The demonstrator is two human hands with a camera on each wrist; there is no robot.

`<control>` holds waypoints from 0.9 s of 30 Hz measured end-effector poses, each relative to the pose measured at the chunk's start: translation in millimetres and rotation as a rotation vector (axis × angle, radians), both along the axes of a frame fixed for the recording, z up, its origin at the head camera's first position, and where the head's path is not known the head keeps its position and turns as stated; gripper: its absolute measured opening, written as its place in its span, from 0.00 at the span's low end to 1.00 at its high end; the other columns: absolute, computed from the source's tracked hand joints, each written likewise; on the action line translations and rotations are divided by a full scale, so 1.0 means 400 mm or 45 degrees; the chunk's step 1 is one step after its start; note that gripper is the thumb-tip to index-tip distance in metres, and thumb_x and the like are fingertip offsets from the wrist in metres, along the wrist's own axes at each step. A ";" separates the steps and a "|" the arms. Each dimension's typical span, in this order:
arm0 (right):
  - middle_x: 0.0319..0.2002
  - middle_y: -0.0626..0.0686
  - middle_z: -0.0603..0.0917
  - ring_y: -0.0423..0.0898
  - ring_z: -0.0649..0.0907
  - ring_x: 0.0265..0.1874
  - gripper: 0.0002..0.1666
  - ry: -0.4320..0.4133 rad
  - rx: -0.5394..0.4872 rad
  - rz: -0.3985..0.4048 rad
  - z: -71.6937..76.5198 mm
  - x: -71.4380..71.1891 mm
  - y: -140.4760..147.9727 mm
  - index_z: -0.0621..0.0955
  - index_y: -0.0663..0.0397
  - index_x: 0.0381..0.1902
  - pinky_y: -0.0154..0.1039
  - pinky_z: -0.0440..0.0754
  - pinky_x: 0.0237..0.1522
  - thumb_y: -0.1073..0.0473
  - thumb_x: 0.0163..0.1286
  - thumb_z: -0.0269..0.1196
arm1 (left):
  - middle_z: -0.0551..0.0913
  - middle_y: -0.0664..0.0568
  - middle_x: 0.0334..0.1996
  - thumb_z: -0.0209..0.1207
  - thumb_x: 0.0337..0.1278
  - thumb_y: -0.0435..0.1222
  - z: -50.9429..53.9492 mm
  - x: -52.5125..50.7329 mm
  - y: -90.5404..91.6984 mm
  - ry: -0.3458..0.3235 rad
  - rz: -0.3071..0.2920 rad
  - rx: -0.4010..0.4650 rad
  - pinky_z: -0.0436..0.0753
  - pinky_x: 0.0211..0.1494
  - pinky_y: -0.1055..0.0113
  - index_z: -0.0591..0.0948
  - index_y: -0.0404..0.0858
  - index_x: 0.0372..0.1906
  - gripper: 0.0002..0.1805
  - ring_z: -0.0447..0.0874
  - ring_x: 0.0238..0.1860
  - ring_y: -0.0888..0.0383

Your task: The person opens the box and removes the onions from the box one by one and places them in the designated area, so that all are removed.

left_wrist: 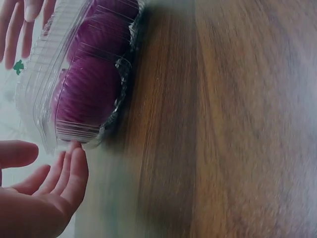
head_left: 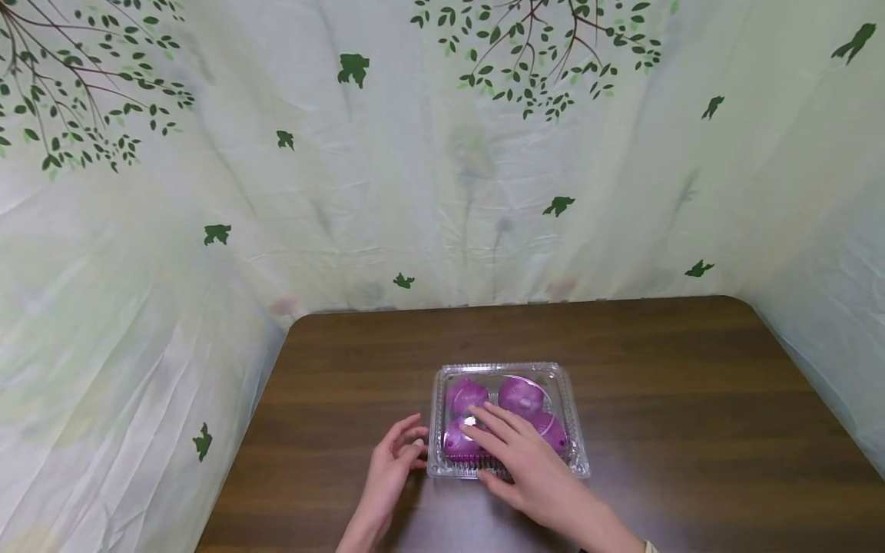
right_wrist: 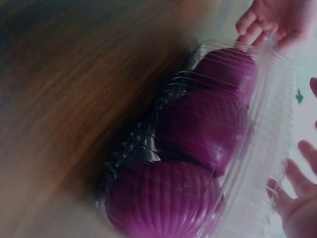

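Observation:
A clear plastic clamshell box [head_left: 499, 369], its lid down, stands on the table in the head view. Inside are several purple, ridged round things [head_left: 520, 396] that look like red onions. My left hand [head_left: 390, 465] is at the box's left side with loosely bent fingers; in the left wrist view its fingertips [left_wrist: 77, 153] reach the box's end. Over the lid's front part lies my right hand [head_left: 528, 468], fingers spread and fairly straight, hiding part of the contents. Whether it presses on the lid or hovers just above, I cannot tell.
The brown wooden table [head_left: 691, 399] has rounded far corners. Behind it and along both sides hangs a pale curtain [head_left: 415, 169] printed with green leaves, branches and birds.

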State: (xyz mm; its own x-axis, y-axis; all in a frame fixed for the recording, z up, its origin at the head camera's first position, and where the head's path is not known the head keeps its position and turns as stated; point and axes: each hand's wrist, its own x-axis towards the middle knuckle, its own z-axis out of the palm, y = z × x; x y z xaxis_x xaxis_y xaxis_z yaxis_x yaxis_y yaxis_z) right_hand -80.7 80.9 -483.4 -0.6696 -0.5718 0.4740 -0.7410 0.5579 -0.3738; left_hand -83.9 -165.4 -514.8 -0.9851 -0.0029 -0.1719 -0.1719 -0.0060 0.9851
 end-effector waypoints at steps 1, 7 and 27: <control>0.72 0.49 0.67 0.54 0.66 0.70 0.40 0.023 0.012 0.030 -0.001 -0.007 -0.004 0.74 0.43 0.68 0.58 0.69 0.63 0.52 0.57 0.73 | 0.78 0.37 0.52 0.52 0.65 0.24 -0.002 0.000 0.000 -0.017 -0.009 0.039 0.83 0.44 0.61 0.65 0.27 0.69 0.27 0.81 0.43 0.52; 0.72 0.46 0.66 0.52 0.65 0.70 0.38 0.088 0.130 0.160 -0.003 -0.046 -0.027 0.76 0.40 0.67 0.57 0.67 0.64 0.48 0.58 0.73 | 0.79 0.43 0.47 0.52 0.63 0.24 -0.014 0.002 -0.003 -0.097 -0.079 0.257 0.81 0.45 0.65 0.64 0.25 0.69 0.28 0.78 0.42 0.56; 0.66 0.42 0.73 0.51 0.65 0.69 0.41 0.020 0.371 0.224 -0.010 -0.101 -0.098 0.78 0.37 0.64 0.56 0.66 0.63 0.37 0.53 0.73 | 0.77 0.46 0.51 0.49 0.57 0.16 -0.021 0.015 -0.016 -0.253 -0.161 0.666 0.80 0.49 0.66 0.57 0.22 0.71 0.35 0.79 0.43 0.58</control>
State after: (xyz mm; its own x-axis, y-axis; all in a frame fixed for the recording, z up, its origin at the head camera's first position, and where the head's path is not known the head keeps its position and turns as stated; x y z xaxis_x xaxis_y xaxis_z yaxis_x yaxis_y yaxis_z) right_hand -120.9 41.5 -487.5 -0.5427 -0.7909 0.2827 -0.8397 0.5028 -0.2052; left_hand -77.8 -171.8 -523.3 -0.9209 0.2480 -0.3009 -0.3846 -0.4512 0.8053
